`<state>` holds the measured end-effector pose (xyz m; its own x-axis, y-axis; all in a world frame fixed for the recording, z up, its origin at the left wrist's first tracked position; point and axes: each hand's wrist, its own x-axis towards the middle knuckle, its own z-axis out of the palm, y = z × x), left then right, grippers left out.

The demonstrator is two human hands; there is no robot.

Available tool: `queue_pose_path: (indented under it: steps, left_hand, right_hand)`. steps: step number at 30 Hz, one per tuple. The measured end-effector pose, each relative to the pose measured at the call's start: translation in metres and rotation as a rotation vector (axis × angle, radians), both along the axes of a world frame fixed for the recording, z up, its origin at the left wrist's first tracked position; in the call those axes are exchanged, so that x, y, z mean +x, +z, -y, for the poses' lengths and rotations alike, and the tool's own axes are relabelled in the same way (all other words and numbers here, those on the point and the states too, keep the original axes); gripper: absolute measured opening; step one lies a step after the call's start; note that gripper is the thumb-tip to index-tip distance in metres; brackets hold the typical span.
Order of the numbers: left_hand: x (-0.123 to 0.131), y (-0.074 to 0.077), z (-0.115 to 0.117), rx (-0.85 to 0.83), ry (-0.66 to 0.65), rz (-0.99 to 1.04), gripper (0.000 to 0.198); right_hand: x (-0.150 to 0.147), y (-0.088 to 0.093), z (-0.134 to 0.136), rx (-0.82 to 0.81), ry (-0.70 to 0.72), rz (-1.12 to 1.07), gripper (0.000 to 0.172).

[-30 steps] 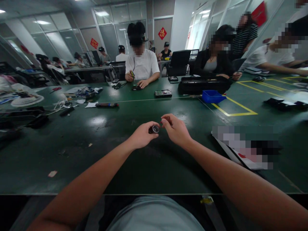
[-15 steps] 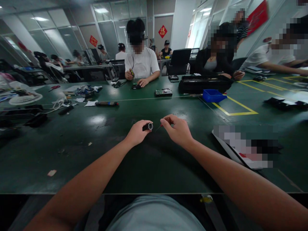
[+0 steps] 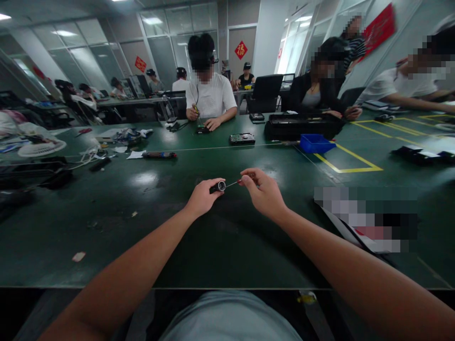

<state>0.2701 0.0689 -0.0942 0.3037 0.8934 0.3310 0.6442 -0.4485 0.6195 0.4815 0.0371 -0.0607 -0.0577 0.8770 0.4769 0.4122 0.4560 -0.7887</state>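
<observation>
My left hand (image 3: pixel 202 196) is closed around a short black flashlight-like tube (image 3: pixel 215 187), whose round end with a pale ring faces right. From the other side, my right hand (image 3: pixel 265 189) pinches a thin screwdriver (image 3: pixel 233 183) by its reddish handle, which the fingers mostly cover. The metal shaft points left, and its tip is at the rim of the tube's ringed end. Whether the tip is inside or only touching the rim, I cannot tell. Both hands are just above the green table (image 3: pixel 227 251).
Ahead lie a hard drive (image 3: pixel 242 138), a blue bin (image 3: pixel 316 143) and a long black casing (image 3: pixel 304 127). A dark pen-shaped tool (image 3: pixel 159 155) is at left; a blurred-out flat item (image 3: pixel 355 222) is at right. A co-worker (image 3: pixel 210 94) sits opposite, working with a screwdriver.
The screwdriver's tip has come up to the tube's ringed end, where a gap showed before. My right hand has shifted slightly, and my left hand stays nearly in place.
</observation>
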Motion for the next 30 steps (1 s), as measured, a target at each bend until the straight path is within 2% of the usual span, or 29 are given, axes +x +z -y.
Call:
queue_pose_path:
  steps: [8, 17, 24, 30]
  left_hand:
    - [0.0018, 0.0063, 0.0048, -0.016, 0.008, 0.005, 0.043]
    - [0.0027, 0.0062, 0.0043, -0.011, 0.011, 0.018, 0.043]
    - [0.0035, 0.0046, 0.0047, -0.005, -0.003, 0.024, 0.043]
    - [0.0032, 0.0069, 0.0047, -0.004, 0.022, 0.023, 0.043]
  right_hand:
    - [0.0022, -0.0016, -0.0034, 0.021, -0.052, -0.029, 0.018]
    - [0.003, -0.0044, -0.0047, 0.001, 0.019, -0.093, 0.02]
    - [0.002, -0.0051, -0.005, 0.014, 0.014, -0.109, 0.021]
    - [0.004, 0.0006, -0.0031, -0.006, -0.036, 0.011, 0.026]
